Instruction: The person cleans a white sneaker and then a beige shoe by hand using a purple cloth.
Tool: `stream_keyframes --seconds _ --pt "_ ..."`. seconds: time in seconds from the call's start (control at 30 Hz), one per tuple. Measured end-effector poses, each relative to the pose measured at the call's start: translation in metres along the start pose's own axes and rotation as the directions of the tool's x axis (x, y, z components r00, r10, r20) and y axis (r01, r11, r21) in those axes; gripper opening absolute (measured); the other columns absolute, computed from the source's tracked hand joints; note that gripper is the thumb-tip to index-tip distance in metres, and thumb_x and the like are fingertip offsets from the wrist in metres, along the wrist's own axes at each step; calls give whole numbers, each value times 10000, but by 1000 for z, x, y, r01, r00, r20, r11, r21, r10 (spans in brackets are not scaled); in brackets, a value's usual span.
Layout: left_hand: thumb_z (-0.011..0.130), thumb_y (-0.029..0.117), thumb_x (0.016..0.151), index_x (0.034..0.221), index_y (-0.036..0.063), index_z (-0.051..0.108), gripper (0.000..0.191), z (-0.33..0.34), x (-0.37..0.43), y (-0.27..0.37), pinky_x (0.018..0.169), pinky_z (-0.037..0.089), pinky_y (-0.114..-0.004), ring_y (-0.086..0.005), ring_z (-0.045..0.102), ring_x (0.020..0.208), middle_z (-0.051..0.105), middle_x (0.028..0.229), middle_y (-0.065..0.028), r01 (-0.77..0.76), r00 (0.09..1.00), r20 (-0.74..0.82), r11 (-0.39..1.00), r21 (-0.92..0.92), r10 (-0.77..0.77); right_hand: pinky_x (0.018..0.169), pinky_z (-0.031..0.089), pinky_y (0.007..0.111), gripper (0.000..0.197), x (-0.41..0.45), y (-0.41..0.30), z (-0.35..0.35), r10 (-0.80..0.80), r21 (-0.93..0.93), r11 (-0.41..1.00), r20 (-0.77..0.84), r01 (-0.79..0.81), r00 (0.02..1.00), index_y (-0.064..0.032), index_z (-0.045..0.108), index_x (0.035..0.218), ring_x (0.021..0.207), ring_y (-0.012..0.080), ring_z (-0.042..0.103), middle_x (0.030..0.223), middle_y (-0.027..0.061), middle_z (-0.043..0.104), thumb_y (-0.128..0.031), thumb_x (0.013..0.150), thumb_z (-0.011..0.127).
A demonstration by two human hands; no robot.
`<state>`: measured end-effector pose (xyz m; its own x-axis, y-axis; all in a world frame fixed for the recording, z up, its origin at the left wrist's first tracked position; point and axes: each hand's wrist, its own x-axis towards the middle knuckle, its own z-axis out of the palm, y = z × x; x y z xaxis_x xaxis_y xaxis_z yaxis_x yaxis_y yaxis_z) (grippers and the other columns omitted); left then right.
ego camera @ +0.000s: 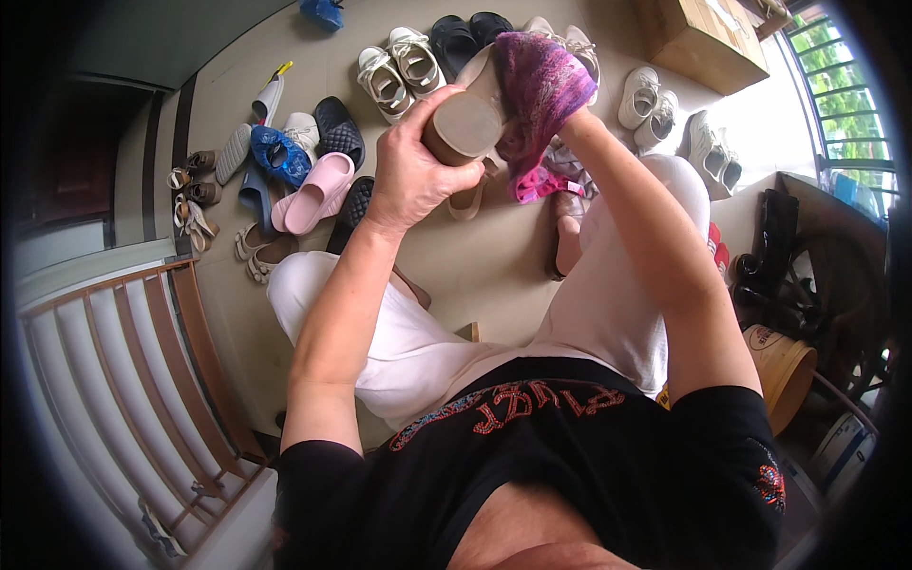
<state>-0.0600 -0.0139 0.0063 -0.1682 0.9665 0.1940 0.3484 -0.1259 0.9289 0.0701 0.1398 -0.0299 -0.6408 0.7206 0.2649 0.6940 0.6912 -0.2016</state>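
Note:
My left hand (420, 153) grips a light-coloured shoe by its thick round heel (467, 127), the flat underside of the heel facing up. Around the shoe's other part lies a purple and pink knitted cloth (545, 85), which my right hand (573, 117) holds; the cloth hides most of my right fingers. Below it, near my right foot, is a bright pink cloth (539, 187) beside greyish fabric. Under my left hand a beige shoe (465, 203) stands on the tiled floor, partly hidden.
Pink slides (320, 192), black quilted slippers (340, 132) and a blue shoe cover (280, 155) lie left. White sneakers (417, 64) and black clogs (454, 43) stand ahead. A cardboard box (702, 43) is at upper right, a yellowish bucket (784, 370) right, a wooden rack (142, 356) left.

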Motion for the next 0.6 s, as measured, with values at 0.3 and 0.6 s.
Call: stream_keyframes --seconds 0.3,0.6 --pt "689 -2 582 1149 19 534 588 -1 -4 -3 868 424 -252 -111 555 943 605 1033 -40 -31 998 46 999 -20 32 633 476 324 275 -5 -8 23 -293 23 953 -180 302 939 -84 631 838 781 244 602 823 103 602 -257 626 657" --pt "720 101 527 1086 33 551 588 -1 6 3 803 482 -308 -242 622 886 625 981 -130 -94 984 -124 958 270 131 771 458 365 355 -40 -37 -1 -349 0 918 -472 396 810 -75 618 962 864 279 589 894 101 619 -215 641 675"
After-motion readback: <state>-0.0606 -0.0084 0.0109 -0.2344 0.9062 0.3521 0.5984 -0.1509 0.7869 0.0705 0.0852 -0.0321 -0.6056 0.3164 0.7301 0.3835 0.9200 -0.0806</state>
